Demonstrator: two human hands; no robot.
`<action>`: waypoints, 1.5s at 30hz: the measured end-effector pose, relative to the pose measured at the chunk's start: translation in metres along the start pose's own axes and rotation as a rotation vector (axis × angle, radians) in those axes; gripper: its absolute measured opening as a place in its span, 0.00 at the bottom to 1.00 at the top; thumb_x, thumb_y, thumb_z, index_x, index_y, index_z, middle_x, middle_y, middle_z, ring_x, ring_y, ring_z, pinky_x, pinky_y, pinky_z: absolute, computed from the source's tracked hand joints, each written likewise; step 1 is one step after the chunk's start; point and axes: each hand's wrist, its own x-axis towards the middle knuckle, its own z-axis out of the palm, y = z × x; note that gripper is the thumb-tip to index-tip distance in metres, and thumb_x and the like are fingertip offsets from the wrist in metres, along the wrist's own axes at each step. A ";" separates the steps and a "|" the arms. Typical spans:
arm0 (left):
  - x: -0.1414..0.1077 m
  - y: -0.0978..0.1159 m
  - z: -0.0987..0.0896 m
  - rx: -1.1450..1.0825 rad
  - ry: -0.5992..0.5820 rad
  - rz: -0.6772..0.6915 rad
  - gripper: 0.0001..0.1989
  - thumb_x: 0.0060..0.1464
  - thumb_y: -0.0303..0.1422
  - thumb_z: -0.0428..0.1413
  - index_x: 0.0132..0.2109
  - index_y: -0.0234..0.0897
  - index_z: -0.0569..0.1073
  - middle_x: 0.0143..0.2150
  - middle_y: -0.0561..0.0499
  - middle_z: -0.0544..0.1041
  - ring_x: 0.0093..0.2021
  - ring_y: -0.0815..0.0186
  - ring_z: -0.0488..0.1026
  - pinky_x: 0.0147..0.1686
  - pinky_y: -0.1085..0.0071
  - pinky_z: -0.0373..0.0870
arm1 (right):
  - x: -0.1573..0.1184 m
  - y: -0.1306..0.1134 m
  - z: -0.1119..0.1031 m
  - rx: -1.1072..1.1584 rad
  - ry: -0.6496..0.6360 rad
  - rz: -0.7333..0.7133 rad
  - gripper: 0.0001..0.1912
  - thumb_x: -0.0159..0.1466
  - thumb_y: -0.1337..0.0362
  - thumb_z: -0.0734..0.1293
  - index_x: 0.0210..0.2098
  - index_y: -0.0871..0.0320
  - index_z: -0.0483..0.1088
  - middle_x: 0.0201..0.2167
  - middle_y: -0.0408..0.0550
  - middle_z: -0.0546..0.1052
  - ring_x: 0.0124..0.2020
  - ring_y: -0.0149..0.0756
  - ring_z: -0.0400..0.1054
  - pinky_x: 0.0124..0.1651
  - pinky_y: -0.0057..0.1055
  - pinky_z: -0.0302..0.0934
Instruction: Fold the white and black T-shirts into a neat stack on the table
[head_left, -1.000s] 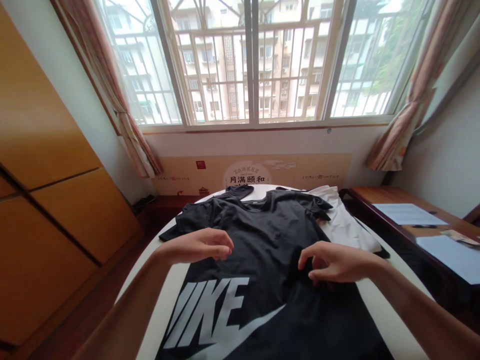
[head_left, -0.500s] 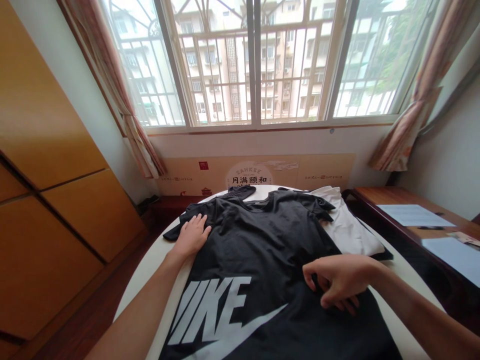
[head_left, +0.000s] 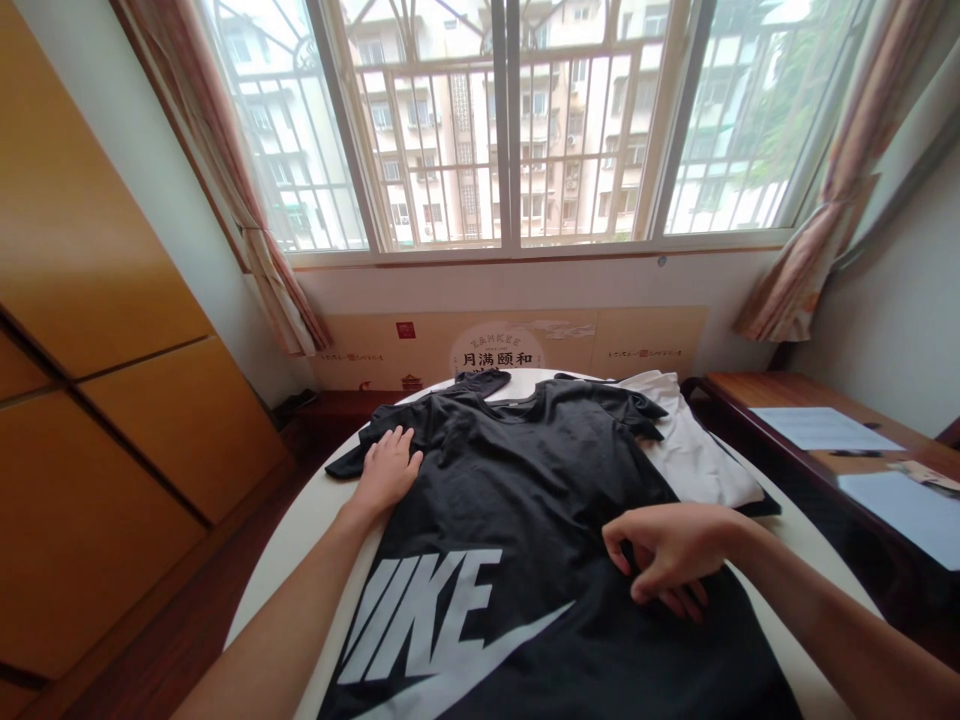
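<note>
Near the left edge of the table (head_left: 300, 540), left hand (head_left: 386, 473) flat on a black T-shirt (head_left: 525, 480), fingers spread, as if pinning it. Right hand (head_left: 664, 550) with fingers curled on the cloth, pinch unclear.

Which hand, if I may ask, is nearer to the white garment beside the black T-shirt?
The right hand. It is over the black T-shirt, just short of the white garment, not touching it; the left hand rests on the opposite side of the T-shirt, farther away.
</note>
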 end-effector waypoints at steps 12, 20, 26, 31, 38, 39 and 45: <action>-0.002 0.004 -0.002 0.009 -0.017 -0.023 0.31 0.70 0.38 0.45 0.74 0.29 0.63 0.76 0.35 0.60 0.76 0.48 0.56 0.72 0.51 0.54 | 0.004 0.004 -0.001 0.024 -0.018 -0.013 0.26 0.57 0.50 0.75 0.43 0.54 0.60 0.21 0.40 0.79 0.17 0.35 0.72 0.17 0.25 0.67; -0.003 0.004 0.000 -0.006 0.002 -0.020 0.31 0.70 0.38 0.45 0.74 0.29 0.63 0.76 0.35 0.61 0.76 0.48 0.57 0.72 0.51 0.54 | 0.005 0.004 -0.001 0.034 -0.025 -0.014 0.27 0.58 0.47 0.75 0.42 0.53 0.60 0.21 0.40 0.79 0.16 0.35 0.72 0.17 0.25 0.67; -0.003 0.004 0.000 -0.008 0.002 -0.021 0.30 0.70 0.38 0.45 0.74 0.29 0.63 0.76 0.35 0.61 0.76 0.48 0.57 0.72 0.50 0.54 | 0.004 0.003 -0.001 0.040 -0.026 -0.015 0.26 0.58 0.49 0.75 0.42 0.54 0.60 0.21 0.41 0.79 0.17 0.35 0.72 0.17 0.26 0.67; -0.002 0.004 -0.001 0.002 -0.005 -0.022 0.30 0.70 0.38 0.45 0.74 0.30 0.63 0.76 0.36 0.61 0.76 0.48 0.57 0.72 0.51 0.54 | 0.002 0.001 -0.001 0.037 -0.020 -0.014 0.25 0.59 0.49 0.75 0.42 0.54 0.60 0.21 0.40 0.78 0.16 0.35 0.72 0.17 0.25 0.67; -0.004 0.006 -0.004 0.002 -0.017 -0.023 0.30 0.71 0.37 0.45 0.74 0.28 0.63 0.76 0.35 0.60 0.76 0.48 0.57 0.72 0.50 0.54 | 0.005 0.003 -0.001 0.047 -0.028 -0.005 0.24 0.58 0.51 0.75 0.42 0.54 0.60 0.20 0.40 0.79 0.16 0.34 0.72 0.17 0.25 0.68; -0.004 0.006 -0.005 0.008 -0.020 -0.029 0.30 0.71 0.37 0.45 0.74 0.28 0.63 0.76 0.35 0.60 0.76 0.48 0.57 0.72 0.50 0.55 | 0.006 0.004 -0.001 0.046 -0.032 -0.004 0.24 0.58 0.52 0.74 0.42 0.54 0.60 0.20 0.40 0.79 0.16 0.34 0.72 0.17 0.25 0.68; -0.005 0.007 -0.006 0.031 -0.036 -0.039 0.30 0.71 0.37 0.45 0.75 0.30 0.62 0.77 0.38 0.60 0.76 0.50 0.57 0.73 0.52 0.54 | 0.009 0.007 -0.001 0.068 -0.032 -0.007 0.22 0.57 0.55 0.73 0.42 0.54 0.60 0.20 0.41 0.79 0.16 0.35 0.72 0.16 0.26 0.68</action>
